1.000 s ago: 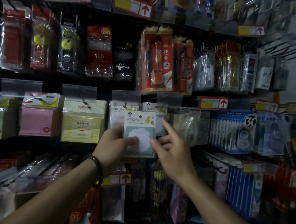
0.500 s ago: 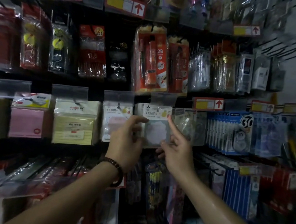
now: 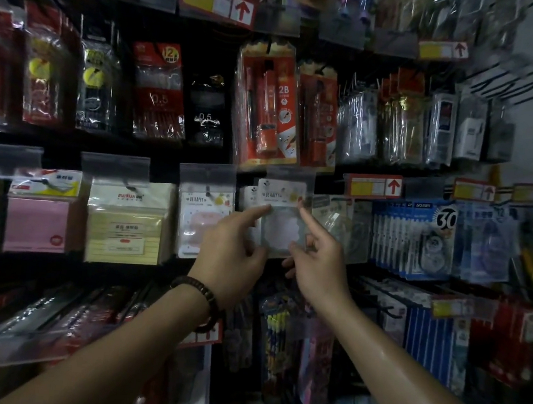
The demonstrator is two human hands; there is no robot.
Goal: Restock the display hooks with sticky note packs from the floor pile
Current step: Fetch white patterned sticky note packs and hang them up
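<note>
A clear sticky note pack point(image 3: 281, 223) with a white cloud-shaped pad and a "BE HAPPY" header is up against the display hooks in the middle row. My left hand point(image 3: 232, 247) holds its left edge, forefinger stretched along the top and thumb at the lower edge. My right hand point(image 3: 317, 256) pinches its right side, forefinger pointing up at the header. A like pack point(image 3: 204, 221) with a pink pad hangs on the hook to the left. The hook behind the held pack is hidden.
Pink point(image 3: 39, 211) and yellow point(image 3: 125, 220) note pads hang further left. Blue correction tape packs point(image 3: 419, 237) hang to the right. Pencil and lead packs point(image 3: 269, 103) fill the row above. More stationery packs hang on the hooks below my arms. Red arrow price tags point(image 3: 373, 185) front the hooks.
Both hands have carried the pack up and to the right, from in front of the left-hand hook to the hook beside it. The camera has shifted slightly.
</note>
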